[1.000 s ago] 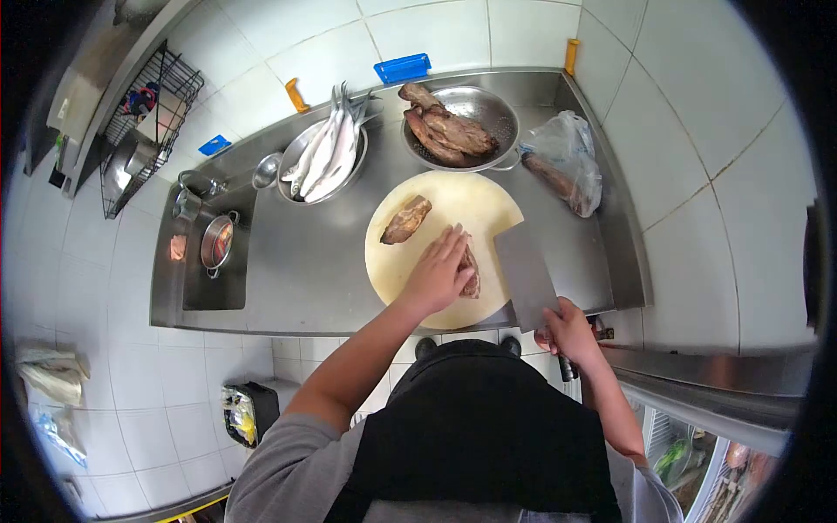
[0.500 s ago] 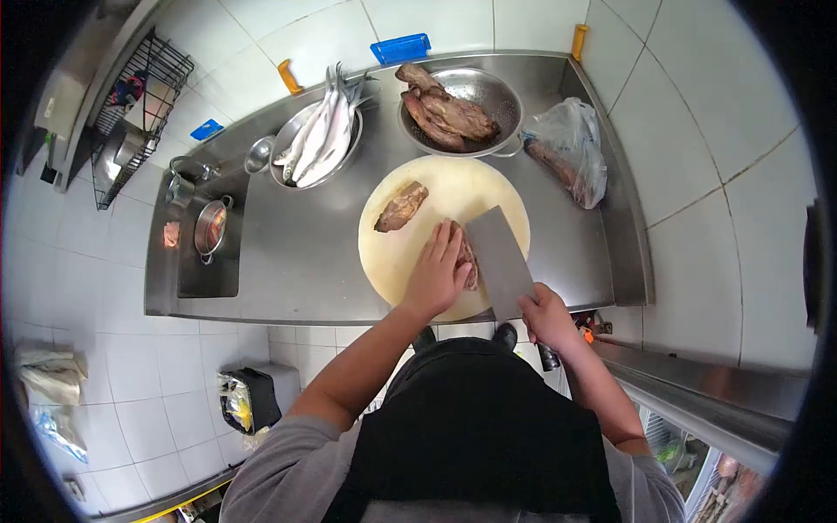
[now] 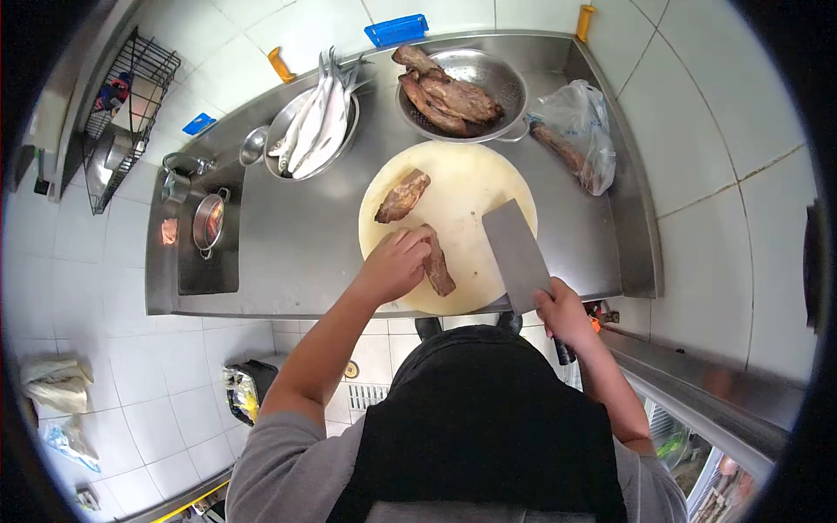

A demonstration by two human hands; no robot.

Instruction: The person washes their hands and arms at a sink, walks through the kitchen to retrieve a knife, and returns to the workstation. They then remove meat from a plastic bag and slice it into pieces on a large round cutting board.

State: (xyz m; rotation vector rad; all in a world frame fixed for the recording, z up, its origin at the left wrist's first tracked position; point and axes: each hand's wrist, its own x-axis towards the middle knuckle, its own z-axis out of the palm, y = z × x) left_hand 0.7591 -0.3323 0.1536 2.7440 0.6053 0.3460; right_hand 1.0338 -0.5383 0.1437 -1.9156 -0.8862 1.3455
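On the round cutting board point(image 3: 475, 174) lies a strip of browned meat point(image 3: 439, 272), gripped at its upper left by my left hand point(image 3: 394, 263), whose fingers are curled over it. My right hand point(image 3: 563, 311) is wrapped round the black handle of a cleaver point(image 3: 516, 253). The broad blade lies over the board's right side, apart from the meat. Another browned meat piece point(image 3: 403, 197) rests untouched at the board's upper left. A few small dark crumbs dot the board between strip and blade.
Behind the board stand a steel colander point(image 3: 514, 96) of large meat pieces and a bowl point(image 3: 351, 131) of silvery fish. A plastic bag point(image 3: 586, 131) with meat lies at the right. The sink point(image 3: 209, 277) at the left holds a small pot point(image 3: 206, 240).
My left hand has moved left with the meat strip, and its flat fingers have curled. The cleaver has shifted right, away from the meat. The view has moved slightly.
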